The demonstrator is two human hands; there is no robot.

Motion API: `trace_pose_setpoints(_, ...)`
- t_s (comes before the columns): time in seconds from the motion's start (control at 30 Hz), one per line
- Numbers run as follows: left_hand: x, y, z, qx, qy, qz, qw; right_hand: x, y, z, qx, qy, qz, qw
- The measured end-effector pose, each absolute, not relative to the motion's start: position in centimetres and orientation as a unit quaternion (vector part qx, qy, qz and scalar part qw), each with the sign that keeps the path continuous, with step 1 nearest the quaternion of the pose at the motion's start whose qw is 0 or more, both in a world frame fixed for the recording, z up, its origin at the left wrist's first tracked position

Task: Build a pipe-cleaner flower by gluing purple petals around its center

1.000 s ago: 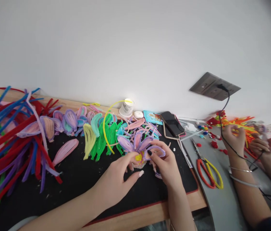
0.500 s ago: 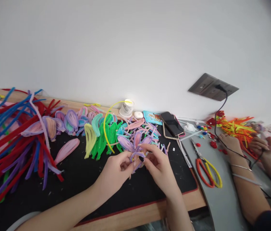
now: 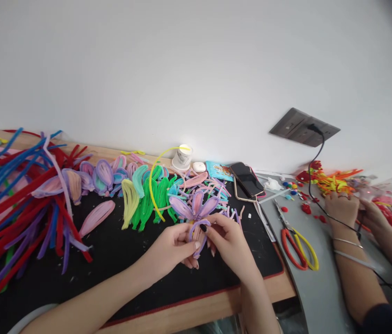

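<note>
Between my two hands is a pipe-cleaner flower (image 3: 198,206) with purple-edged pink petals, held a little above the black mat (image 3: 119,273). My left hand (image 3: 173,246) pinches it from the left, thumb lying on the lower petal. From the right, the thumb and fingers of my right hand (image 3: 229,239) close on the same petal, which folds down over the flower's middle. The yellow centre is mostly hidden by that petal and my fingers. Just behind the flower lies a heap of short pastel pipe-cleaner pieces (image 3: 213,185).
Green pipe-cleaner leaves (image 3: 150,204), a loose pink petal (image 3: 97,217) and red and blue pipe cleaners (image 3: 18,199) lie leftward. A paper cup (image 3: 183,157) and phones (image 3: 248,180) stand behind. Rightward are scissors (image 3: 296,246) and another person's hands (image 3: 344,208).
The lower right petal, spread out to the right before, is now folded down over the flower's centre. Both my hands have drawn together around it. The other person's hands have also shifted.
</note>
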State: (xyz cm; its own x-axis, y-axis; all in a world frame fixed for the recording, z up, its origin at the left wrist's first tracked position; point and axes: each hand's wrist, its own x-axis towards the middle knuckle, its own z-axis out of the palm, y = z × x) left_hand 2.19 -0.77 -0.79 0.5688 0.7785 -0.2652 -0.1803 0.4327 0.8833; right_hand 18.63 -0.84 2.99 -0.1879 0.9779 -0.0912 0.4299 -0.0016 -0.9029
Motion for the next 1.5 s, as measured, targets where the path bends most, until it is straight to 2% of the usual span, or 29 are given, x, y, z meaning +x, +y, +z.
trace_pose_setpoints(0.27,2.4,-1.1,-1.0,0.429,0.354,0.279,0.783,18.4,-1.2,4.3,-0.514,-0.729,0.303,0.336)
trace_pose_setpoints(0.4,2.4,-1.2,-0.8,0.430,0.338,0.274,0.791,18.2,-1.2,3.9,-0.548,-0.713,0.263,0.349)
trace_pose_setpoints(1.0,2.2,-1.5,-0.3,0.477,0.311,0.265,0.778,19.1,-1.4,3.5,-0.603,-0.527,0.418,0.430)
trace_pose_setpoints(1.27,2.3,-1.7,-0.8,0.487,0.340,0.266,0.759,19.5,-1.6,3.1,-0.581,-0.550,0.443,0.404)
trace_pose_setpoints(1.5,2.3,-1.8,-0.2,0.491,0.356,0.251,0.754,20.0,-1.9,2.6,-0.574,-0.510,0.463,0.443)
